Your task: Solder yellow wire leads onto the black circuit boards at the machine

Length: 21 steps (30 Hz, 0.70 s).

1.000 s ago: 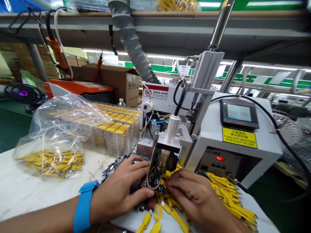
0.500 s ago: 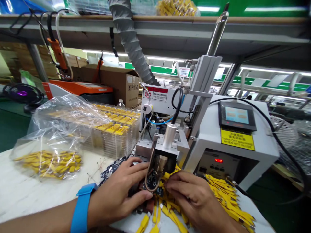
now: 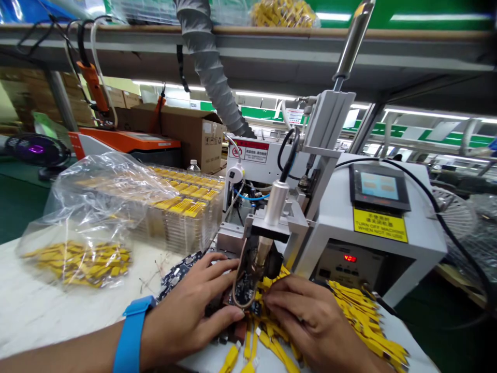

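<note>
One long grey metal shelf (image 3: 326, 52) spans the view above a slightly tilted silver metal cylinder (image 3: 276, 204). Left of and below that cylinder spreads a pale, marbled surface (image 3: 58, 316). To its right stands a white-grey metal cabinet (image 3: 334, 217) with a small lit touchscreen (image 3: 378, 185) and a yellow warning label (image 3: 380, 225). Left of the cylinder sits a stack of clear plastic trays (image 3: 186, 225) holding yellow pieces; farther left, a crumpled clear plastic bag (image 3: 101, 176) with more of them. A grey ribbed duct (image 3: 207, 62) hangs above and to the cylinder's left.

Below and left of the cylinder is the left hand (image 3: 194, 300), with a bright blue strap (image 3: 130, 331) around its wrist. Its grip is stretched, thumb apart from the fingers; I cannot tell whether it grasps the board. Below and right of the cylinder, the right hand's (image 3: 310, 316) grip is pinched on the flat yellow cable pieces (image 3: 365, 326), though the fingers hide which one. More pieces lie loose below the cylinder and heaped to its right. Directly below the cylinder, between the hands, is a small black circuit board (image 3: 244, 289), partly hidden.
</note>
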Available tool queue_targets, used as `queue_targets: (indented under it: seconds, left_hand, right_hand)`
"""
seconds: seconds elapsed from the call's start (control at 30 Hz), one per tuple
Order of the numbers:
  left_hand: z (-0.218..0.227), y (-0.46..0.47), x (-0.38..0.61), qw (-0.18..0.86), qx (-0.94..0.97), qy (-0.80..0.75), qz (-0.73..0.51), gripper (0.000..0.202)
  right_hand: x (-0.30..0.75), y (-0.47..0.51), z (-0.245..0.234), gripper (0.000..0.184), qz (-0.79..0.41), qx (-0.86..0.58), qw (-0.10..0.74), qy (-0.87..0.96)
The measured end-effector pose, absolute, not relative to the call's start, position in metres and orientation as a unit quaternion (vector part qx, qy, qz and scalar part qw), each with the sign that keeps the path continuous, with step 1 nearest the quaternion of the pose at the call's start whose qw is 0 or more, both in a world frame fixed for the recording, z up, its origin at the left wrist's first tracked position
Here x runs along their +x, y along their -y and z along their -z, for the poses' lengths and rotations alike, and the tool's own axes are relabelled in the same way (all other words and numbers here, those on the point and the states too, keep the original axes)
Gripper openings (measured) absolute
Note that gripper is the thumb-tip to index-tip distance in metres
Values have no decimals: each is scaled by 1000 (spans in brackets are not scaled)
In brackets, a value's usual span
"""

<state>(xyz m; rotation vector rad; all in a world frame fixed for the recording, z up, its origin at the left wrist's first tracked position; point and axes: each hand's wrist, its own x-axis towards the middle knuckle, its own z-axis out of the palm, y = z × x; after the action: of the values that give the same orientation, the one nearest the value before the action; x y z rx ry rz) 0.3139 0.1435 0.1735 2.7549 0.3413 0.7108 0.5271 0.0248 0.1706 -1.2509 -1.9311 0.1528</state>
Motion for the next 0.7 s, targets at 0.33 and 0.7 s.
queue_targets:
  seconds: [0.33, 0.7]
  left_hand:
    - [-171, -143, 313, 130, 953, -124, -242, 33]
    - [-179, -128, 303, 21, 910, -125, -394, 45]
  right_hand:
    - [527, -27, -169, 22, -50, -495, 402, 768]
    - [524, -26, -172, 22, -33, -491, 420, 763]
